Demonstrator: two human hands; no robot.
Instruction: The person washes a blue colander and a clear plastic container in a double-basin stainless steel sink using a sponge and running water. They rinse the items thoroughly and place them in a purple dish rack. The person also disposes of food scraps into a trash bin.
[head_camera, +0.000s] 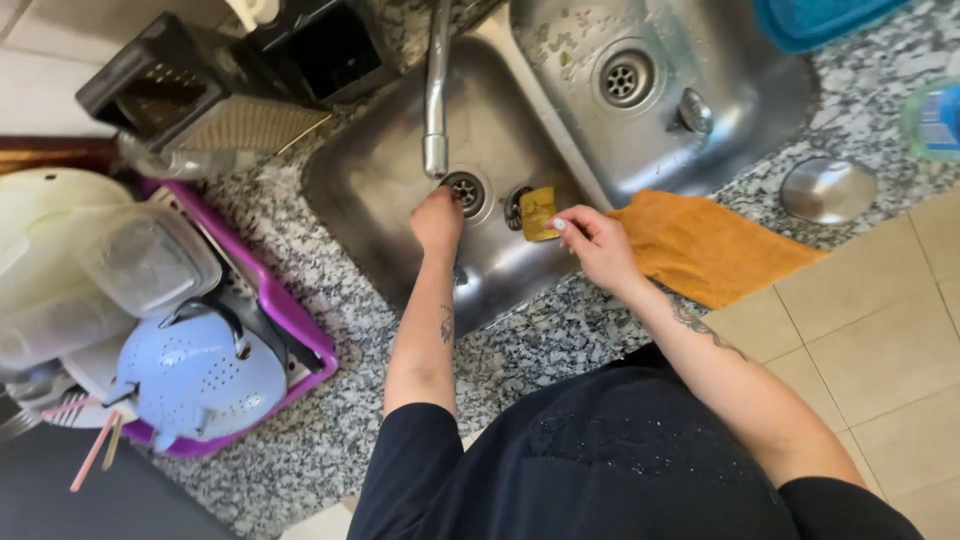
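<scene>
Steel sink basin is the landmark: the left hand reaches down into it, fingers curled loosely just beside the drain under the tap, holding nothing visible. The right hand rests half-open at the basin's edge, fingertips touching a yellow sponge, beside an orange cloth spread on the desk.

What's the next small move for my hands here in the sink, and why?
Probably close the right hand on the yellow sponge: its fingertips are already at the sponge's edge, while the left hand rests in the basin beside the drain, under the faucet.
</scene>
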